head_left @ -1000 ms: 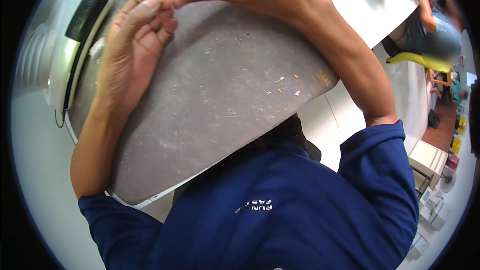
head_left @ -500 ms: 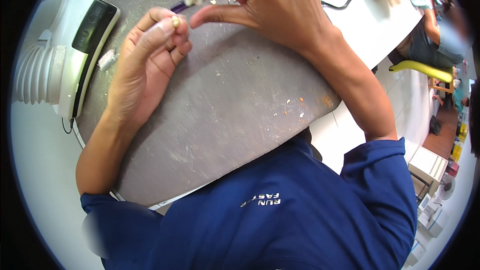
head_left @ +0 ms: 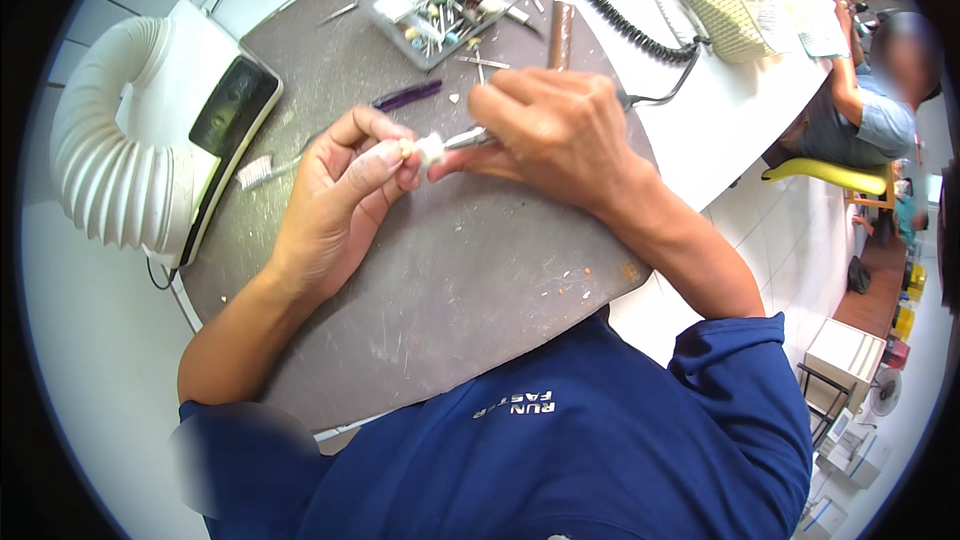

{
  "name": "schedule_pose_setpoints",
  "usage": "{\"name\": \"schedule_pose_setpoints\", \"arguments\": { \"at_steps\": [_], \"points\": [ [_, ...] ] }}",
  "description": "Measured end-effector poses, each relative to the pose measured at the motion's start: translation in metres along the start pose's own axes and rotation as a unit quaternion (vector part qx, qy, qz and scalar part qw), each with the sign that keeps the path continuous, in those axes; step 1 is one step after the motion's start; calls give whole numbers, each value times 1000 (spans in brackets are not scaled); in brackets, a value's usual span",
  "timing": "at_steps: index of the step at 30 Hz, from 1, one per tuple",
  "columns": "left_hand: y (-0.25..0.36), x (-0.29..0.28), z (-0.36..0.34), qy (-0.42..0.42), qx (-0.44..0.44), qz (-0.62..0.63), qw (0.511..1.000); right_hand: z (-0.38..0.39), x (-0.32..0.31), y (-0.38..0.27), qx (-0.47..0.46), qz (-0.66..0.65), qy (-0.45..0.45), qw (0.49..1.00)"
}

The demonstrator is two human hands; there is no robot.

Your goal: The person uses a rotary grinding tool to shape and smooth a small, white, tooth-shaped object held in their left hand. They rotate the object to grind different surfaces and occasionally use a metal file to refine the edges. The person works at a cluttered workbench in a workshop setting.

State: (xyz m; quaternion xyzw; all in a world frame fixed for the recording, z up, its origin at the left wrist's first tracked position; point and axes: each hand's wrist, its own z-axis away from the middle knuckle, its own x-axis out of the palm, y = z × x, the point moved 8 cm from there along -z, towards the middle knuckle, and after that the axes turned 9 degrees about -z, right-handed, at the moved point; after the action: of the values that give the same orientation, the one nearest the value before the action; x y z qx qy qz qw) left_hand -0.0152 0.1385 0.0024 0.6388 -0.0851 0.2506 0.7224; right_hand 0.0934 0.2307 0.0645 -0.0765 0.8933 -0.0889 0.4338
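Observation:
Between the thumb and fingertips of my left hand [head_left: 335,205] is a small yellowish-white tooth crown [head_left: 406,149]. My right hand [head_left: 560,130] is wrapped round a metal rotary handpiece [head_left: 466,139], its thumb stretched toward the left fingers. On the handpiece's tip a white polishing wheel [head_left: 430,151] looks blurred. It is right beside the crown; whether the two touch I cannot tell. Behind my left hand lies a toothbrush [head_left: 257,172] with white bristles, and a purple handle [head_left: 410,93] shows beyond the fingers.
Under my hands is a scratched grey bench board [head_left: 440,310] with small crumbs. A clear box [head_left: 405,40] of burs and polishing tips stands at the back. At left is a suction unit with a white hose [head_left: 110,150]. A coiled cord [head_left: 620,28] and mesh basket [head_left: 715,5] lie right, near a seated person [head_left: 865,95].
The polishing wheel, earlier apart from the crown, is now right beside it, as my right hand came nearer the left. The view has shifted, showing more of the box at the back.

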Motion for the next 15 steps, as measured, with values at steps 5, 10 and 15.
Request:
{"name": "schedule_pose_setpoints", "arguments": {
  "at_steps": [5,10,15],
  "points": [
    [2,-3,1,12,-5,12,1000,-1,-2,-3,-10,-19,26,999],
    [4,4,-3,14,5,-24,1000,3,-16,-2,-23,0,52,998],
    [8,-13,7,33,52,-57,996,-5,2,-13,-101,-16,92,990]
  ]
}}
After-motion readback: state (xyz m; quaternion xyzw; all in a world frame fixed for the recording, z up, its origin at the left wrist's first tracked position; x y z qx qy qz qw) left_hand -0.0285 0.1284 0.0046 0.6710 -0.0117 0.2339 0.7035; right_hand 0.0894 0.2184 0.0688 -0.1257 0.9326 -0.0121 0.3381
